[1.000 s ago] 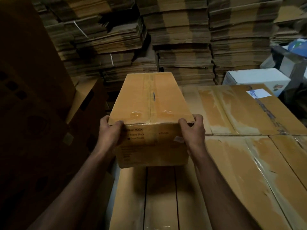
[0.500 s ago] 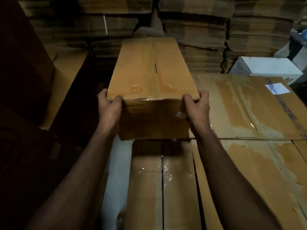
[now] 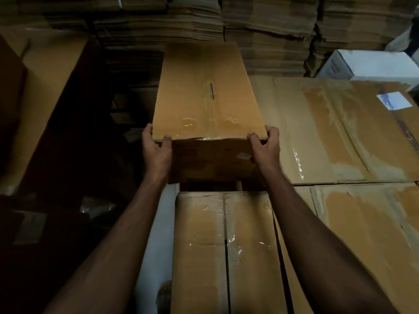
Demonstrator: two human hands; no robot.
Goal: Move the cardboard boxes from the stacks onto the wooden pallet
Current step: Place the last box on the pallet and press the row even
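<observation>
Filling the back of the dim room, stacks of flattened cardboard rise behind everything else. Landmark: the held box.

Right of the held box, a wide taped carton lies flat with a white label near its far right corner; a second carton sits in front of that one. Behind the wide carton, a white box stands at the far right. Directly in front of and below the held box lies a long taped carton, its centre seam running away from the camera. Left of the held box, tall dark cartons stand in shadow. No pallet can be made out.

Held box: brown, oblong, long axis pointing away from the camera, clear tape along the top seam, a short dark pen mark on the tape line. Its near face is shadowed, with a small pale sticker by the right corner. Whether its underside rests on anything cannot be told.

Left hand grasps the near left corner, thumb on the top edge. Right hand grasps the near right corner, thumb likewise on the top edge.
</observation>
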